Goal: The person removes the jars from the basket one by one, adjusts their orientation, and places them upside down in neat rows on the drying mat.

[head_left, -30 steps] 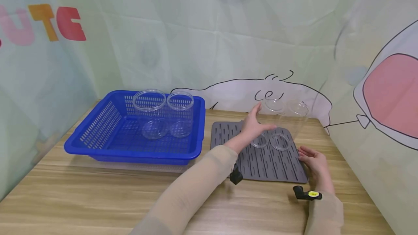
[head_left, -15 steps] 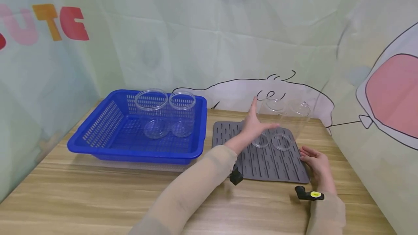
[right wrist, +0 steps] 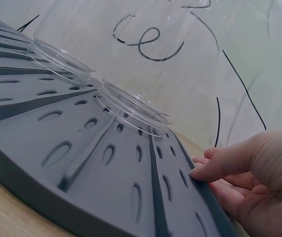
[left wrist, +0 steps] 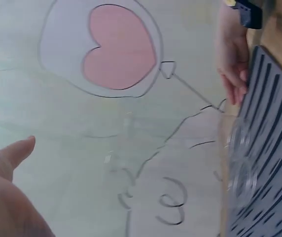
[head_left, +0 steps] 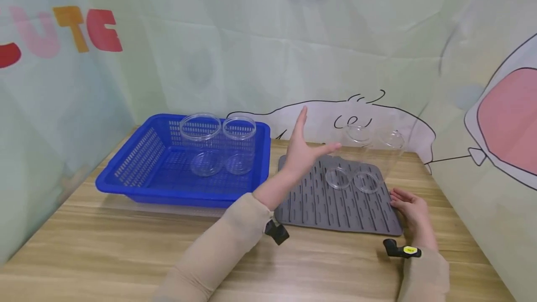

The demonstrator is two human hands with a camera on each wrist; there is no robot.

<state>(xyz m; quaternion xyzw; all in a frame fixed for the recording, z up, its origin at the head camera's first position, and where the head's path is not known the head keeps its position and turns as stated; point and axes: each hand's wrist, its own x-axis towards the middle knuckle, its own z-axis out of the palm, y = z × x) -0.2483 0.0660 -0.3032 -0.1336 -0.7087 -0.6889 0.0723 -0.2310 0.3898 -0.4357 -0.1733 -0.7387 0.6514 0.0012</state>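
Observation:
Two clear cups stand upright side by side on the grey ribbed mat, the left cup (head_left: 338, 179) and the right cup (head_left: 367, 182). My left hand (head_left: 301, 153) is raised left of them with fingers and thumb spread, holding nothing. In the left wrist view, a gap shows between that hand (left wrist: 10, 197) and the cups. My right hand (head_left: 413, 211) rests at the right edge of the mat (head_left: 331, 216). In the right wrist view its thumb (right wrist: 225, 163) touches the mat's edge, the other fingers loosely bent beside it.
A blue slotted basket (head_left: 180, 196) stands on the wooden table (head_left: 138, 246) at the left. Inside it are a wider clear cup (head_left: 200, 138) and a narrower clear cup (head_left: 239, 137). A printed cloth (head_left: 260, 64) hangs behind and at both sides.
My left hand has drawn away leftward from the left cup on the mat, its fingers spreading wider. Both cups stay standing on the mat. My right hand stays at the mat's edge.

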